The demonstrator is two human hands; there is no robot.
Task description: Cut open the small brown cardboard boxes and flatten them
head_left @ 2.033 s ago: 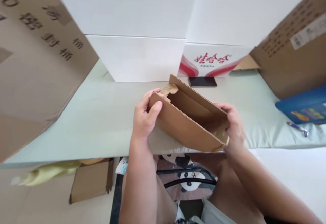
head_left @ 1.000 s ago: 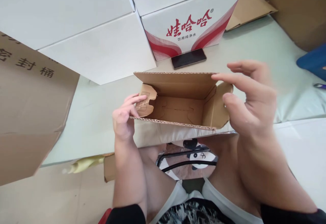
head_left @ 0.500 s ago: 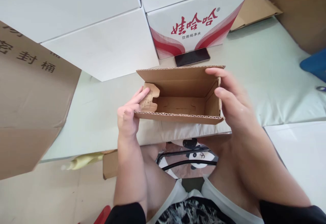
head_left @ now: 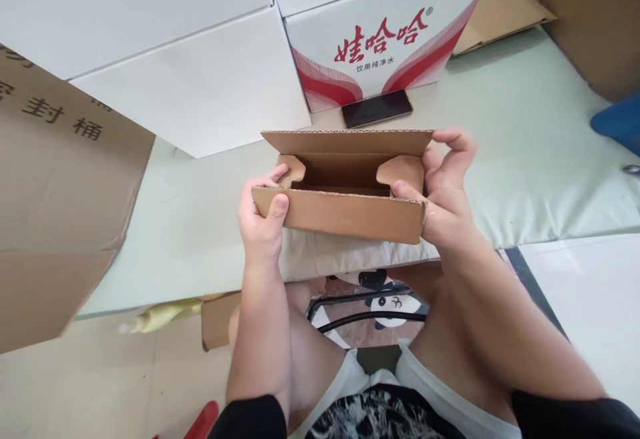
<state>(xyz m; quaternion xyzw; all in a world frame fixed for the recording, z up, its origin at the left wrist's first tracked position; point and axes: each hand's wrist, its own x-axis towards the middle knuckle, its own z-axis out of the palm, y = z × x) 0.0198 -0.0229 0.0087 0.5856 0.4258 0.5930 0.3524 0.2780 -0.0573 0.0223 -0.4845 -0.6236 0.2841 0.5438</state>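
A small brown cardboard box (head_left: 350,216) is held up in front of me with its top open. Its long front and back flaps stand outward, and the two short end flaps are folded inward. My left hand (head_left: 261,222) grips the left end, thumb on the front flap and a finger on the left end flap. At the other end, my right hand (head_left: 450,192) holds the box with its thumb pressing the right end flap (head_left: 403,171) in. The index finger of that hand sits by the back corner. Shadow hides the bottom of the box.
Behind the box stand stacked white cartons (head_left: 200,86), one with red lettering, and a dark phone (head_left: 377,108) lies before them. A large brown carton (head_left: 65,192) is at left, flattened cardboard (head_left: 505,12) at back right, a blue object (head_left: 617,126) at the right edge.
My right thumb has folded the right end flap inward. The box has tilted so its front flap faces me more, and my left thumb now lies on that flap.
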